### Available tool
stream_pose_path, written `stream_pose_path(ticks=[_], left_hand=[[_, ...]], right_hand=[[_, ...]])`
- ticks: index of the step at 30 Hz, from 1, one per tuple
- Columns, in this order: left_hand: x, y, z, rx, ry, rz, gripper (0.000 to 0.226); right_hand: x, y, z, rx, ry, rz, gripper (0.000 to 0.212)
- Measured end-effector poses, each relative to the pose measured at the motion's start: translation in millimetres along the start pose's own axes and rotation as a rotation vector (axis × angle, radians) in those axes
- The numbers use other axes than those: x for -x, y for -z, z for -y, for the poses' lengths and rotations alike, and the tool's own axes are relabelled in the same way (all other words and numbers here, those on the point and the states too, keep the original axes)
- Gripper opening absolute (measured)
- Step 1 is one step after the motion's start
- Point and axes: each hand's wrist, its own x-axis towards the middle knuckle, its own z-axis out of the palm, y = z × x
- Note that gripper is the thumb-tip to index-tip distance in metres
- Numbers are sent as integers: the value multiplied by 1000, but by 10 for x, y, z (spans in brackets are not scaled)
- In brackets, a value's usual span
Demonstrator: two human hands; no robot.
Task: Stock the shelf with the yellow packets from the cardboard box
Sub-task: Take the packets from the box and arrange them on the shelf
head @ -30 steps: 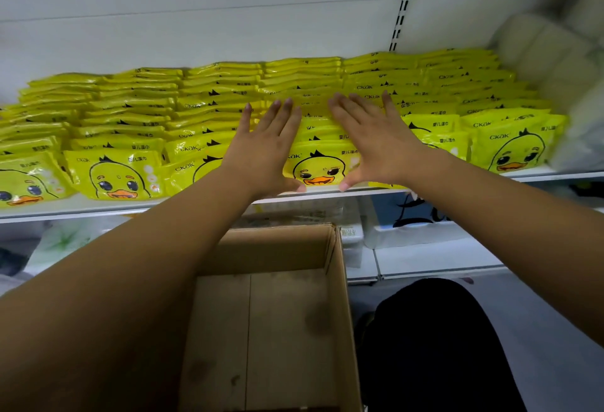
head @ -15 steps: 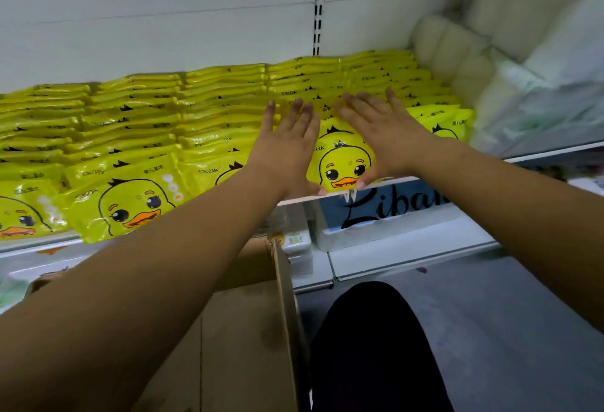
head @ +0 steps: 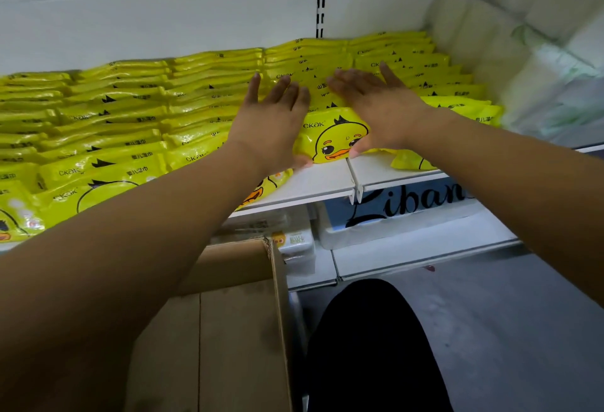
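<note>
Rows of yellow duck-print packets [head: 137, 117] lean back in overlapping columns along the white shelf [head: 313, 182]. My left hand [head: 271, 123] and my right hand [head: 376, 107] lie flat with straight fingers on either side of one column, whose front packet [head: 333, 140] shows a duck face between them. The thumbs touch that packet's lower edge. The front packet sits back from the shelf lip. Below, the cardboard box [head: 242, 330] stands open with its bare bottom showing.
Bulky white wrapped packs [head: 523, 52] fill the shelf's right end. A lower shelf [head: 408, 248] holds white packs, one with black lettering [head: 405, 205]. A black-clad knee [head: 376, 346] is beside the box, over grey floor [head: 523, 330].
The view has swung left and closer. Both hands have pushed the column of packets back from the shelf edge, baring a strip of white shelf in front of it.
</note>
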Motion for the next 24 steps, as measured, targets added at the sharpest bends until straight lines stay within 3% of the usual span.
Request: stream_pose_path(ticks=[11,14,24], left_hand=[[439,58,96,38,-13,-88,122],[739,30,206,29,26,-120,120],[1155,-40,535,-97,125,44,132]], right_hand=[[200,60,95,21,-10,-13,149],[348,84,195,7,-1,-45,145],[486,173,945,-133,37,-155,116]])
